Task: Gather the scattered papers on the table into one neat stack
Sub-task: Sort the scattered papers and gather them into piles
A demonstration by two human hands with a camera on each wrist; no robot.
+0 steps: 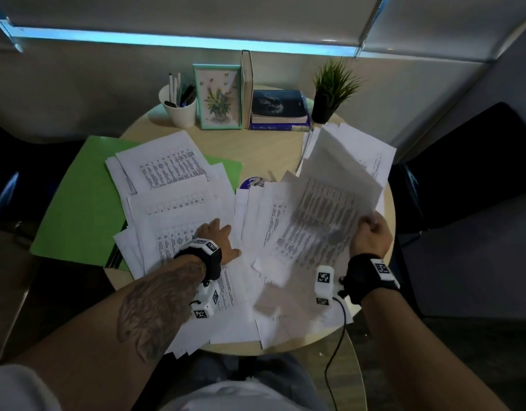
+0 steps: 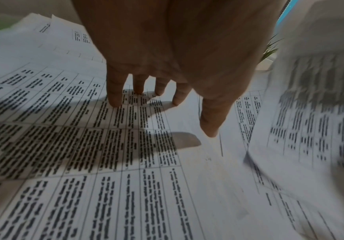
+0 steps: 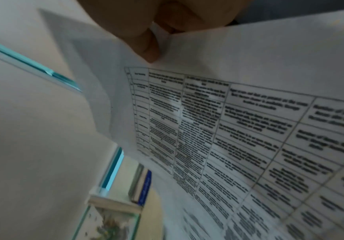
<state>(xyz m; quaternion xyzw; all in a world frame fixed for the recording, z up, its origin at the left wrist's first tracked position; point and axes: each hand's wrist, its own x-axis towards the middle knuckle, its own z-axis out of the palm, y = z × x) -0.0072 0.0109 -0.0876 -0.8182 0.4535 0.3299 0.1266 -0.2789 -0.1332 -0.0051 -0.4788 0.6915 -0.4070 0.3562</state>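
Printed white papers (image 1: 178, 203) lie scattered over the round wooden table (image 1: 255, 143), overlapping at many angles. My left hand (image 1: 217, 235) rests flat on the sheets at the middle, fingers straight and spread (image 2: 113, 97). My right hand (image 1: 371, 232) pinches a few printed sheets (image 1: 330, 209) by their near right edge and holds them lifted and tilted above the right side of the table. In the right wrist view the thumb (image 3: 148, 47) presses on the held sheet (image 3: 249, 113), whose table print shows. More papers (image 1: 285, 315) hang over the near table edge.
A green folder (image 1: 77, 209) lies under the papers at the left. At the back stand a white pen cup (image 1: 180, 109), a framed flower picture (image 1: 218, 97), an upright book (image 1: 246, 87), stacked books (image 1: 279, 111) and a potted plant (image 1: 332, 90). Dark chairs flank the table.
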